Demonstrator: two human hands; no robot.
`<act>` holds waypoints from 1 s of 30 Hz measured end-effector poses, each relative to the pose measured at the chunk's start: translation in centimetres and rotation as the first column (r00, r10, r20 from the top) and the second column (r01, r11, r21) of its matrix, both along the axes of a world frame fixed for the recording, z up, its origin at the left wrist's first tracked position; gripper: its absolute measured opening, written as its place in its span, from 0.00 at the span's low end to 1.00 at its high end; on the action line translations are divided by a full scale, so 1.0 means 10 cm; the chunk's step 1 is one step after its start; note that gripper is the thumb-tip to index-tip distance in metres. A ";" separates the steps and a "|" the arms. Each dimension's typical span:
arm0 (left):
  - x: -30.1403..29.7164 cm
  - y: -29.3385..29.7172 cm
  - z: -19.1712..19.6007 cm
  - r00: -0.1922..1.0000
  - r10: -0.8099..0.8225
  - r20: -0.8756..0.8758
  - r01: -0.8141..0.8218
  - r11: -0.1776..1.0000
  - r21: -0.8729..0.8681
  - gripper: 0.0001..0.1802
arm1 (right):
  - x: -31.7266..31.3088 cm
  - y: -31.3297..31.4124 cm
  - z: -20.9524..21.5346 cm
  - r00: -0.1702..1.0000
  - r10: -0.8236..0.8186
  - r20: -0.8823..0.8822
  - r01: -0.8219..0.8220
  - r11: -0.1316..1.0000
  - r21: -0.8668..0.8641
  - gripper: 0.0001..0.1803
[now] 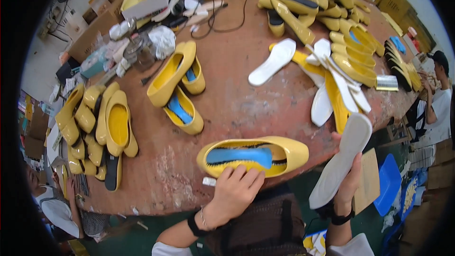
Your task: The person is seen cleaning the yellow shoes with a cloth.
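A glossy yellow shoe point(296, 150) lies sideways at the table's near edge, toe to the right. Inside it sits a blue strip point(239, 157) with dark jagged edges around it. My left hand point(238, 192) grips the shoe's near rim, its curled fingertips inside the opening. Off the table's edge to the right, my right hand point(350, 180) holds a white insole point(343, 159) upright, tilted, with the fingers partly behind it. More white insoles point(275, 61), some showing yellow faces, lie in a loose pile just beyond.
Finished-looking yellow shoes point(118, 128) cluster at the left, and a few more point(173, 76) stand left of centre. A large heap of yellow shoes point(303, 4) fills the far right. A glass jar point(140, 52) stands among clutter. Co-workers sit at both sides; a blue bin point(388, 185) is at right.
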State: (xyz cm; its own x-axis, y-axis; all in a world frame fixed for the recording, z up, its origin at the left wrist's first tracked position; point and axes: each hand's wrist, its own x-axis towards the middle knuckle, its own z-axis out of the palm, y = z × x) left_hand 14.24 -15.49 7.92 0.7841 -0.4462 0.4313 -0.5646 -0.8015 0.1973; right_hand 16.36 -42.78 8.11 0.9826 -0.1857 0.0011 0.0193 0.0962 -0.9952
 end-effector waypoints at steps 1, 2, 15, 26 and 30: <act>-0.20 0.05 0.01 0.997 0.055 -0.059 -0.057 0.998 -0.020 0.17 | 0.01 0.03 0.03 0.999 0.019 0.051 -0.013 0.993 -0.119 0.31; -0.38 0.10 -0.08 0.993 0.062 -0.099 -0.064 0.998 -0.017 0.17 | 0.05 0.08 0.05 1.000 0.026 0.010 -0.025 0.993 -0.117 0.31; -1.42 0.93 -0.96 0.756 0.587 -0.288 -0.654 0.678 -0.335 0.65 | 0.05 1.60 -0.54 0.413 0.894 0.173 -0.403 0.350 -0.846 0.15; -1.40 0.94 -1.22 0.812 0.517 -0.270 -0.575 0.626 -0.527 0.78 | -0.18 2.26 -0.81 0.244 0.960 0.138 -0.593 0.261 -0.762 0.14; -1.40 0.96 -1.20 0.828 0.499 -0.255 -0.551 0.641 -0.534 0.80 | -0.20 2.32 -0.87 0.233 0.967 0.105 -0.619 0.231 -0.751 0.15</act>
